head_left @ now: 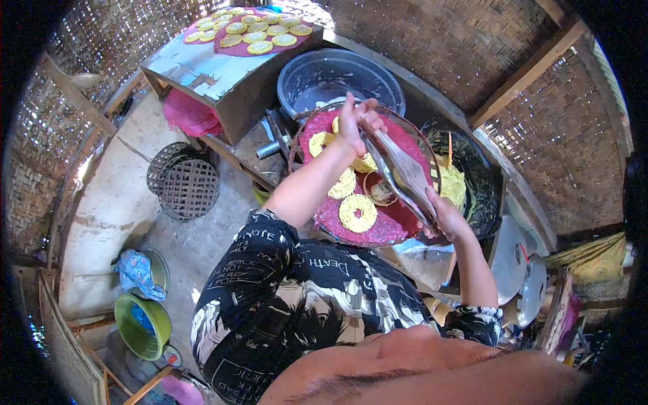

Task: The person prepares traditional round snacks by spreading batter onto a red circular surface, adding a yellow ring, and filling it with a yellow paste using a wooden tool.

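My left hand (356, 125) is closed around the upper end of a long wooden hand press (405, 165), and my right hand (445, 214) grips its lower end. Two long, dark-edged pieces seem to lie together, tilted down to the right. Beneath it is a round woven tray lined with pink cloth (325, 217). Several lacy yellow dough rings (358, 213) rest on the cloth. A small round ring mould (379, 190) sits under the press, partly hidden by it.
Behind the tray stands a large dark basin (304, 77) with pale residue. At right, a black basin (482, 175) holds yellow dough (453, 185). Finished yellow rounds (260, 47) lie on a table at far left. Round woven trays (192, 185) and a green basin (143, 327) are on the floor.
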